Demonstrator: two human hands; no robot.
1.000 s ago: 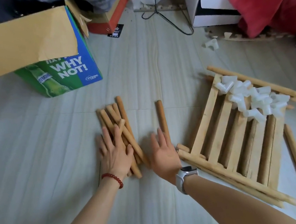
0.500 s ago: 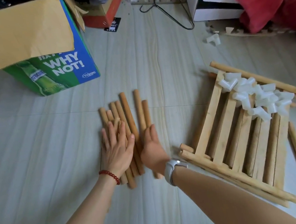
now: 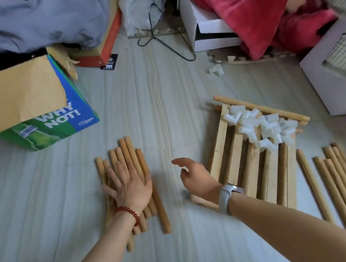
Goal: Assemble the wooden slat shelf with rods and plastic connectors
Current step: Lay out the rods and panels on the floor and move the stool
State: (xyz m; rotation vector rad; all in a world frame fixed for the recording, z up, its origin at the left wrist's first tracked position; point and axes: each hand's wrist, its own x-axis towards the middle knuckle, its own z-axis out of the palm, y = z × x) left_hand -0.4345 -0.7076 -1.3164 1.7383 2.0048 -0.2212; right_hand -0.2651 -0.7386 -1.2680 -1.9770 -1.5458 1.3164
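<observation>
Down on the pale plank floor [image 3: 164, 101], the left hand [image 3: 131, 188] lies flat, fingers straight and spread, pressing on a bundle of short wooden rods [image 3: 134, 156] laid side by side and pointing away from the person. A red bead bracelet [image 3: 128, 213] circles that wrist. The right hand [image 3: 196, 177] hovers just right of the bundle, its grip loose and apart, fingers relaxed and holding nothing; a pale smartwatch [image 3: 226, 199] sits on its wrist.

Right of that hand rests the wooden slat panel [image 3: 254, 165], flat on the floor, with a long rod along its far edge. A heap of white plastic connectors [image 3: 261, 125] lies on the far end of the slats. One more white connector [image 3: 216, 69] sits alone on the floor, well apart from the heap, near the foam mat edge. Further right, several long wooden rods [image 3: 340, 190] lie roughly parallel on the floor, beside the panel.

At far left stands a green and blue beer carton [image 3: 64, 123] printed "WHY NOT!", its brown flap folded open; what it holds cannot be seen. At the far side, an open white cardboard box [image 3: 206, 31] sits partly under a red blanket [image 3: 261, 6]; its contents are hidden too. A black wire hanger [image 3: 166, 44] lies between the boxes, and grey cloth [image 3: 28, 20] is piled at upper left.
</observation>
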